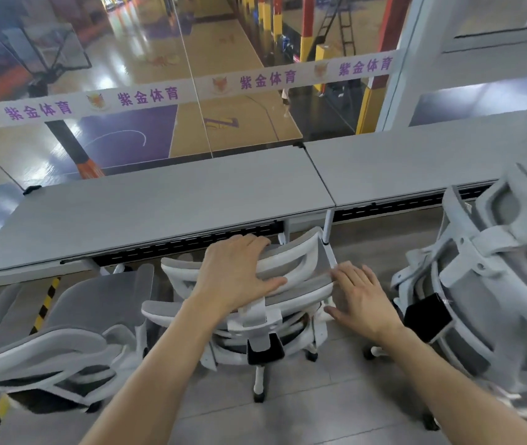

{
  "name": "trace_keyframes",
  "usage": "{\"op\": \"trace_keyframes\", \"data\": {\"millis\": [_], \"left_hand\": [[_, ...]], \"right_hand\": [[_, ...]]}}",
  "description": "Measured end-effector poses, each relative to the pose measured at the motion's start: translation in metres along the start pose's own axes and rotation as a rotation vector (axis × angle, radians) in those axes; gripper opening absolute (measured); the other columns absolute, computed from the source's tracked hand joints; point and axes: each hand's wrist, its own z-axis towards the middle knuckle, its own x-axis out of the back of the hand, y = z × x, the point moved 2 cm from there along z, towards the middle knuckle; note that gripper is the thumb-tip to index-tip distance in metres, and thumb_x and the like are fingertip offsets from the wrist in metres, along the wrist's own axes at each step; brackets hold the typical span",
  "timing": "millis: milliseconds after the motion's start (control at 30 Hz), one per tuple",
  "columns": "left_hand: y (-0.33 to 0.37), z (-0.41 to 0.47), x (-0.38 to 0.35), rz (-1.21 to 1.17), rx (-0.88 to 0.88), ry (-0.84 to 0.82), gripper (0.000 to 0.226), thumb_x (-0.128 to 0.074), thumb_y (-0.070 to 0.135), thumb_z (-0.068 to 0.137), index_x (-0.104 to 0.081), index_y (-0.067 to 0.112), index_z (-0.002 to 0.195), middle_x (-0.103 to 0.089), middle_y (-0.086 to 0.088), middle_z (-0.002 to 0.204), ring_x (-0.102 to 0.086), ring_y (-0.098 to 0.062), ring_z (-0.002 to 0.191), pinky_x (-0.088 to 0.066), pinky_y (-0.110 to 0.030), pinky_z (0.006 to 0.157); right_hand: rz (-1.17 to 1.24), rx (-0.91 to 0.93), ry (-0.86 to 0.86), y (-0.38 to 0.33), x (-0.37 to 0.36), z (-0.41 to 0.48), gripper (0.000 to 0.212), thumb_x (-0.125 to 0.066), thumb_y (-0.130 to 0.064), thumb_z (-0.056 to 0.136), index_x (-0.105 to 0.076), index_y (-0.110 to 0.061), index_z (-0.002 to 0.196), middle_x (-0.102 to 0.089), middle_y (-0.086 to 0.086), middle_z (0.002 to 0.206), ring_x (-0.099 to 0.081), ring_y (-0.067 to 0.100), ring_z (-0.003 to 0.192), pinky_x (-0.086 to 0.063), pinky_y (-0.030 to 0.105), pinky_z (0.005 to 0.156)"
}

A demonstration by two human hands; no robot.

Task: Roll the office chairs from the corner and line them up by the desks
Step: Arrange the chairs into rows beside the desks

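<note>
Looking down from the head camera, the left hand (236,271) is draped over the curved headrest (297,252) of a white-framed, grey-mesh office chair (255,316). Its fingers are curled over the far top edge and the thumb is laid along the near side, a proper grip. The right hand (361,300) lies flat against the headrest's right end, fingers straight and slightly spread, touching but holding nothing.

That chair faces the long grey desk (159,203). Its headrest is just short of the desk's front edge, close to the seam where a second grey desk (416,162) joins on. A matching left chair (73,319) and a matching right chair (487,268) — that one blurred at the frame's edge — stand just beside it.

Yellow-and-black hazard tape (44,303) runs along the grey floor (352,380) on the left. Beyond the desks is a glass wall with a white banner (255,81) in purple characters — and a basketball court (223,130) below.
</note>
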Motion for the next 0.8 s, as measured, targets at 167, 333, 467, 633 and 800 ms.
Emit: {"op": "trace_keyframes", "data": {"millis": [167, 333, 467, 633, 800], "left_hand": [[0.078, 0.050, 0.002, -0.072, -0.233, -0.009, 0.060, -0.063, 0.063, 0.100, -0.061, 0.027, 0.148, -0.066, 0.008, 0.145, -0.062, -0.021, 0.132, -0.050, -0.041, 0.109], [0.172, 0.093, -0.017, -0.074, -0.451, -0.096, 0.060, -0.065, 0.062, 0.101, -0.063, 0.025, 0.147, -0.067, 0.005, 0.139, -0.064, -0.024, 0.129, -0.055, -0.045, 0.102], [0.251, 0.128, -0.027, -0.072, -0.637, -0.096, 0.066, -0.063, 0.067, 0.101, -0.060, 0.022, 0.150, -0.066, -0.001, 0.143, -0.062, -0.026, 0.131, -0.053, -0.045, 0.104], [0.348, 0.197, -0.034, -0.174, -0.768, -0.039, 0.098, -0.082, 0.071, 0.083, -0.052, 0.017, 0.160, -0.055, -0.010, 0.160, -0.050, -0.031, 0.148, -0.042, -0.052, 0.122], [0.422, 0.280, -0.044, 0.084, -0.903, -0.138, 0.108, -0.096, 0.066, 0.062, -0.058, 0.022, 0.153, -0.060, -0.004, 0.154, -0.049, -0.030, 0.147, -0.038, -0.048, 0.123]], "right_hand": [[0.018, -0.257, 0.083, 0.037, 0.028, -0.066, 0.055, -0.078, -0.043, 0.092, -0.066, -0.015, 0.137, -0.067, 0.002, 0.137, -0.064, 0.026, 0.127, -0.053, 0.044, 0.111], [-0.028, -0.502, 0.322, 0.096, 0.072, -0.143, 0.029, -0.082, -0.034, 0.092, -0.075, -0.014, 0.111, -0.073, 0.001, 0.105, -0.069, 0.026, 0.098, -0.058, 0.042, 0.087], [-0.103, -0.701, 0.507, 0.155, 0.100, -0.189, 0.033, -0.088, -0.032, 0.087, -0.073, -0.008, 0.103, -0.070, 0.006, 0.098, -0.066, 0.032, 0.094, -0.056, 0.046, 0.081], [0.030, -0.935, 0.237, 0.218, 0.095, -0.219, 0.070, -0.072, -0.075, 0.086, -0.064, -0.015, 0.121, -0.064, 0.000, 0.110, -0.063, 0.026, 0.107, -0.054, 0.041, 0.086], [0.075, -0.985, 0.066, 0.250, 0.068, -0.222, 0.062, -0.064, -0.089, 0.081, -0.059, -0.029, 0.094, -0.060, -0.012, 0.081, -0.070, 0.021, 0.083, -0.047, 0.037, 0.064]]}}
